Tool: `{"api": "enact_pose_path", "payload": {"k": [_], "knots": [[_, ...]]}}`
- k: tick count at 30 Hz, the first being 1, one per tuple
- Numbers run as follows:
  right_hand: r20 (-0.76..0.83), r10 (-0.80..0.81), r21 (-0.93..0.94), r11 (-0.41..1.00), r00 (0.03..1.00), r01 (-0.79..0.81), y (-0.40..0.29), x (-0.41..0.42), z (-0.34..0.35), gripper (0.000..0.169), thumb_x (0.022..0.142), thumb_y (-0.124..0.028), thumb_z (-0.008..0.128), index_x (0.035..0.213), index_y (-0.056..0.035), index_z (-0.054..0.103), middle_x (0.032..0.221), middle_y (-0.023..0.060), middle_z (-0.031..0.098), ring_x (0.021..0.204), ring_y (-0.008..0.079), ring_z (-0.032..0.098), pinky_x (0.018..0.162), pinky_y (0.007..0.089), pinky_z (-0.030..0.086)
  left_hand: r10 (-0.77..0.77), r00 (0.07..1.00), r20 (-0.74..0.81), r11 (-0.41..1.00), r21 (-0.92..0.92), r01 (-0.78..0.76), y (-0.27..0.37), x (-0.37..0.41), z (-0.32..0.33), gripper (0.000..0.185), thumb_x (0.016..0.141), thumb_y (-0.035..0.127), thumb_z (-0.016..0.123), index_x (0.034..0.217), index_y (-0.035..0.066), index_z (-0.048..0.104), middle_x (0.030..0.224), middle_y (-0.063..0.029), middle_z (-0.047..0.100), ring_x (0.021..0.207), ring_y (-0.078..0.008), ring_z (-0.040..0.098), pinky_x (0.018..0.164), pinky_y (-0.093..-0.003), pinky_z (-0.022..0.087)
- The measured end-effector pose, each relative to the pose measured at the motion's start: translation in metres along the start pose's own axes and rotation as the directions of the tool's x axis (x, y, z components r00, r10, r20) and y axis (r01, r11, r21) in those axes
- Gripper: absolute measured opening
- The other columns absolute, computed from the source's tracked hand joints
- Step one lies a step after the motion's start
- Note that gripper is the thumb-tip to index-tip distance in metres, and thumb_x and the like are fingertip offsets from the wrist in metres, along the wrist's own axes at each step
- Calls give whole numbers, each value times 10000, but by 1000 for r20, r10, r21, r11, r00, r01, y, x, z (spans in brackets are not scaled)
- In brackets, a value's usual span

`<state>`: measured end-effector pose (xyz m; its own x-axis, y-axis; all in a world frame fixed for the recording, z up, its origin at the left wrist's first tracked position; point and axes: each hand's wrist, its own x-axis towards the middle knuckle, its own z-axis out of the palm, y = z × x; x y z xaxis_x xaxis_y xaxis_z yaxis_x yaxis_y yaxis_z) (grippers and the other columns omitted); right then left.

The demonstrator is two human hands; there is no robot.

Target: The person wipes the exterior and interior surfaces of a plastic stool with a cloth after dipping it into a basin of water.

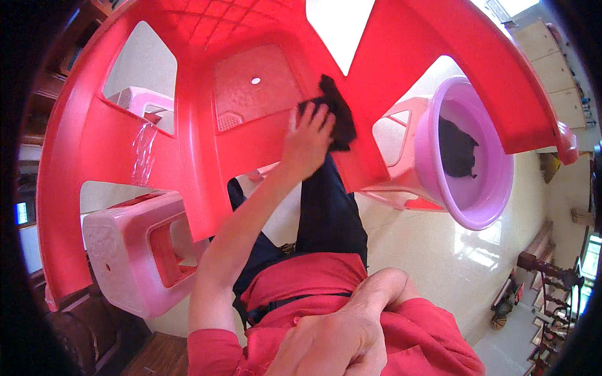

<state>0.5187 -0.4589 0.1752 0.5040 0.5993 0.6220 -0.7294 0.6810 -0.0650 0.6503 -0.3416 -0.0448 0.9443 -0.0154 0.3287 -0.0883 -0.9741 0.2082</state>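
Note:
My left hand (pixel 308 136) lies over a black cloth (pixel 342 120), pressing it with spread fingers against a large red plastic chair (pixel 254 152). The cloth rests on the chair at the right of a recessed panel, which has a small round hole. The chair spans the upper view, with cut-out openings in its sides. Close to the camera at the bottom, my right hand (pixel 338 345) is bent back towards my chest. The frame's lower edge cuts it off, and its fingers are mostly hidden. No object shows in it.
Right of the chair, a purple plastic basin (pixel 501 188) holds a dark cloth (pixel 456 148) and appears to rest on a pink stool (pixel 409 136). Another pink plastic stool (pixel 124 254) lies on its side at left. Dark carved wooden furniture (pixel 80 329) borders the lower left. Glossy tile floor (pixel 418 254) extends at right.

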Motion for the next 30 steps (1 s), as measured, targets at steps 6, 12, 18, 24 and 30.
{"api": "enact_pose_path", "payload": {"k": [6, 12, 18, 24, 30], "knots": [[-4, 94, 27, 995, 996, -94, -8, 3, -4, 131, 911, -52, 607, 846, 55, 643, 759, 130, 630, 635, 262, 597, 565, 353, 450, 39, 999, -4, 999, -38, -39, -9, 6, 0, 489, 827, 224, 644, 1283, 79, 539, 1391, -114, 453, 1333, -318, 363, 1100, -588, 211], [-4, 97, 39, 995, 995, -96, -7, 3, -7, 140, 903, -60, 613, 839, 62, 638, 745, 127, 625, 627, 255, 595, 564, 350, 448, -42, 998, -40, 999, -19, 41, -26, 24, 9, 507, 853, 232, 634, 1320, 80, 507, 1424, -113, 426, 1360, -315, 339, 1093, -619, 193], [-85, 75, 57, 996, 994, -70, -1, -2, -11, 131, 885, -42, 618, 831, 77, 630, 734, 133, 618, 624, 252, 597, 568, 344, 455, -50, 999, 3, 999, 5, 50, -20, -25, -6, 523, 842, 231, 646, 1325, 90, 504, 1441, -102, 410, 1368, -301, 336, 1085, -641, 190], [-22, 53, 42, 998, 998, -52, 7, 1, -13, 129, 878, -40, 637, 893, 88, 640, 759, 145, 631, 636, 255, 607, 574, 333, 465, -195, 978, 77, 973, 138, 184, -44, -53, -25, 541, 847, 197, 621, 1365, 143, 472, 1488, -37, 368, 1412, -236, 285, 1081, -648, 184], [-77, 499, -83, 859, 863, -505, -21, 6, -31, 413, 944, -240, 582, 1232, 43, 497, 792, 87, 607, 680, 169, 586, 618, 275, 456, -225, 973, 44, 972, 75, 222, -41, -54, -17, 538, 855, 201, 609, 1371, 145, 465, 1497, -39, 353, 1423, -236, 257, 1078, -646, 193]]}}
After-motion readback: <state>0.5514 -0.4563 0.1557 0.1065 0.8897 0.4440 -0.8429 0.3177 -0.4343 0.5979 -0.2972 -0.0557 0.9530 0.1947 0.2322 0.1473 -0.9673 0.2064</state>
